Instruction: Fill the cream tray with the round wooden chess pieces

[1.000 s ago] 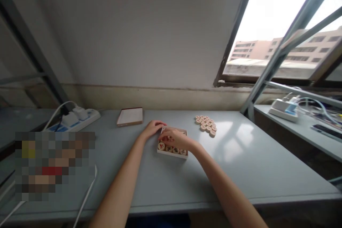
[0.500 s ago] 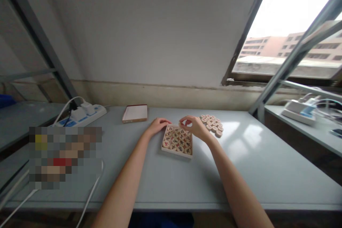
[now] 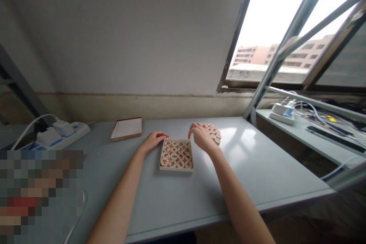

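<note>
A shallow pale box (image 3: 176,170) lies on the desk between my hands, filled with rows of round wooden xiangqi pieces (image 3: 174,156). Most show dark characters; the front-left one is red. My left hand (image 3: 154,141) rests at the far left corner of the box, fingers stretched out against its edge. Beyond the box's far right corner is my right hand (image 3: 201,136), its fingers bent and apart with nothing visible in them. Just behind it sits a cluster of loose xiangqi pieces (image 3: 215,132), partly covered by that hand.
A box lid (image 3: 126,129) lies inside up at the back left. Further left is a white power strip (image 3: 73,131) with plugs and cables, beside a blurred-out patch. On the right, a metal frame post (image 3: 259,97) rises by a side desk with another power strip (image 3: 281,113).
My right hand has moved from over the box's far edge towards the loose pieces, and its pinch has loosened. My left hand stays at the corner. The view has turned right.
</note>
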Motion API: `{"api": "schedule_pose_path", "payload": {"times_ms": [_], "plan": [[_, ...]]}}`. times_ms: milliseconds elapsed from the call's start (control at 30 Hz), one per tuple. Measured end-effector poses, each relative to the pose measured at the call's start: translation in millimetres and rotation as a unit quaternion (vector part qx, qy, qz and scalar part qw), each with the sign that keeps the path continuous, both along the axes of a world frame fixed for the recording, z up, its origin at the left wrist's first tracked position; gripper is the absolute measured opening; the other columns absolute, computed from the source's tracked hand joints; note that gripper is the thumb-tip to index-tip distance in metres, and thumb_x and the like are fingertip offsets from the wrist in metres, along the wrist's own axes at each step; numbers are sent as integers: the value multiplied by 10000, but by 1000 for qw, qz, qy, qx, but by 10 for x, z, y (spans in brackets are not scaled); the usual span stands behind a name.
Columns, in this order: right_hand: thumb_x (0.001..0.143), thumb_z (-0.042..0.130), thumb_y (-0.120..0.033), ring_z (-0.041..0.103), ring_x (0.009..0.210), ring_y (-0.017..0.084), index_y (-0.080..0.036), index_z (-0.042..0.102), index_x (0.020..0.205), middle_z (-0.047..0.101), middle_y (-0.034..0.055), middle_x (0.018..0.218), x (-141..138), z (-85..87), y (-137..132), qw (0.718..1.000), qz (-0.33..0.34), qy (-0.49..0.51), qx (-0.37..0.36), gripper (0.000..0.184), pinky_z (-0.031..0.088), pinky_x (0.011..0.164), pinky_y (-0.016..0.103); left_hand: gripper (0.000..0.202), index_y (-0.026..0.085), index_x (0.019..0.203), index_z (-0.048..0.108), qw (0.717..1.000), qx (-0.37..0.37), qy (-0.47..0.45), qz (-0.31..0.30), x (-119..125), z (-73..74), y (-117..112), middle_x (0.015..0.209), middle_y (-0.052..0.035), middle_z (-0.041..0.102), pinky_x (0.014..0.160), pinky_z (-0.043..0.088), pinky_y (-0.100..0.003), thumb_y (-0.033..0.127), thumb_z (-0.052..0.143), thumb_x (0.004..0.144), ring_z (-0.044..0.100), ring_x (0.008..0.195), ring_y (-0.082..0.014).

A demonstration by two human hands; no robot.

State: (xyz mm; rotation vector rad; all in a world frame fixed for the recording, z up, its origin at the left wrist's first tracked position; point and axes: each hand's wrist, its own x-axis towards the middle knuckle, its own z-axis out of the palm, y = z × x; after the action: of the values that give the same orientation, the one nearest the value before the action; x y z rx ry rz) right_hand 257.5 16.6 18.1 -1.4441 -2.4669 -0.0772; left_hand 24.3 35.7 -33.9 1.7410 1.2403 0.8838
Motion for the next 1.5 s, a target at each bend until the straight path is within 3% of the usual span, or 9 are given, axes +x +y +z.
{"api": "schedule_pose_path", "payload": {"times_ms": [167,267,467,633,800,1033,1233,1367,1500], "plan": [[677,603,-144,476,929,143,-250,615,857,529,-3,983,-394,23,-219,948,283,91,-116,209,351,784,235,294,139,832,664,1000,12,2,-3,7,11,-14,872,-61,663,797,403,-276,320,496,672,568,856,-194],[636,638,-153,512,848,128,-239,605,887,558,-17,911,-556,-57,-290,918,338,96,-183,267,380,738,205,308,140,849,662,1000,12,2,-14,5,16,-18,889,-62,661,811,399,-278,329,486,681,564,878,-195],[656,656,-237,497,859,132,-220,597,893,527,10,959,-420,58,-231,935,282,146,-156,245,380,756,218,331,129,872,653,1000,10,7,-21,9,12,-16,896,-68,659,808,397,-281,353,509,676,563,873,-201],[721,596,-290,453,893,166,-214,587,882,493,38,928,119,49,-2,992,59,108,-29,177,341,801,282,354,129,886,652,1000,0,14,-23,21,28,-38,890,-69,659,784,402,-282,368,508,669,563,859,-204],[662,625,-292,366,1022,249,-242,571,947,414,78,1063,479,-190,176,993,-121,-10,-16,295,305,833,368,351,136,875,657,1000,-6,18,-10,13,8,-19,900,-67,658,789,397,-278,368,502,662,564,866,-207],[787,467,-429,286,1152,239,-361,405,1180,276,33,1287,255,-362,231,998,-45,32,35,404,272,903,419,367,133,838,664,999,6,41,8,7,-29,-7,848,-69,664,759,396,-286,416,514,658,568,827,-210],[891,244,-274,200,1234,234,-306,403,1211,285,54,1340,356,-588,326,988,-148,-18,-30,358,172,937,536,399,118,811,652,1000,2,28,-8,18,-3,-57,810,-70,659,736,397,-281,463,545,640,566,794,-201],[856,357,-244,204,1229,261,-278,444,1187,280,79,1340,346,-377,243,992,-120,-23,-26,344,184,935,523,383,110,841,645,999,0,15,-28,5,28,-88,825,-75,652,737,396,-278,429,561,645,558,796,-194],[857,375,-298,445,1026,189,-239,570,1009,499,59,1105,100,-78,55,1000,13,25,-14,254,322,863,322,383,122,902,637,998,-3,17,-63,-84,68,-109,869,-69,640,766,393,-286,370,616,611,544,830,-188]]}}
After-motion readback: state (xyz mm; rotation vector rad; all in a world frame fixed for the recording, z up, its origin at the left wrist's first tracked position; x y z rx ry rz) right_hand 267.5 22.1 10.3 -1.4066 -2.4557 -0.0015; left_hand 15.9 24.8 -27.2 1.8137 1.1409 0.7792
